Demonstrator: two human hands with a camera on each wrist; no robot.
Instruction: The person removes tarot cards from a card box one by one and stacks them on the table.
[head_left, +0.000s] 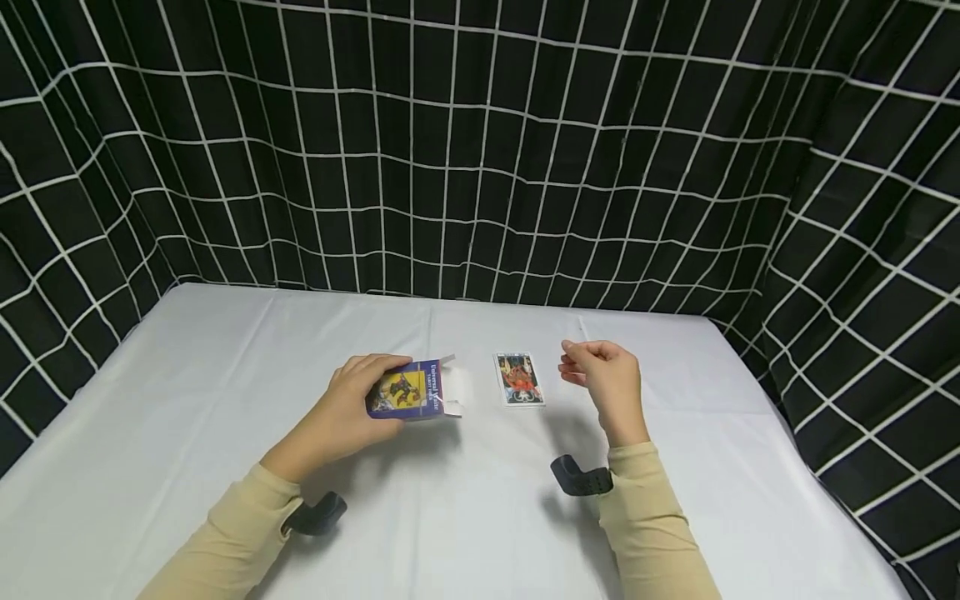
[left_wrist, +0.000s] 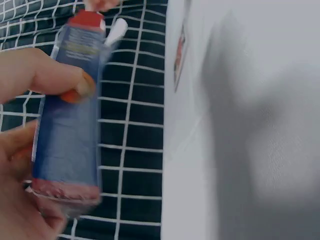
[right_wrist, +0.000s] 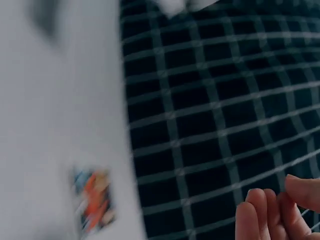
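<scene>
My left hand (head_left: 352, 408) grips a blue and yellow tarot card box (head_left: 406, 392), thumb along one side and fingers over the other. The box lies tilted over the table with its end flap (head_left: 453, 392) open toward the right. In the left wrist view the narrow blue side of the box (left_wrist: 70, 110) shows, with the thumb pressed on it. A white-bordered tarot card (head_left: 519, 379) rests face up between the hands, its picture red and blue. To its right, my right hand (head_left: 609, 379) hovers with loosely bent fingers and nothing in them.
A white cloth (head_left: 480, 517) covers the table. Black curtains with a white grid (head_left: 450, 150) rise behind it and along both sides. A dark camera mount sits at each wrist, the left one (head_left: 317, 514) and the right one (head_left: 581, 477).
</scene>
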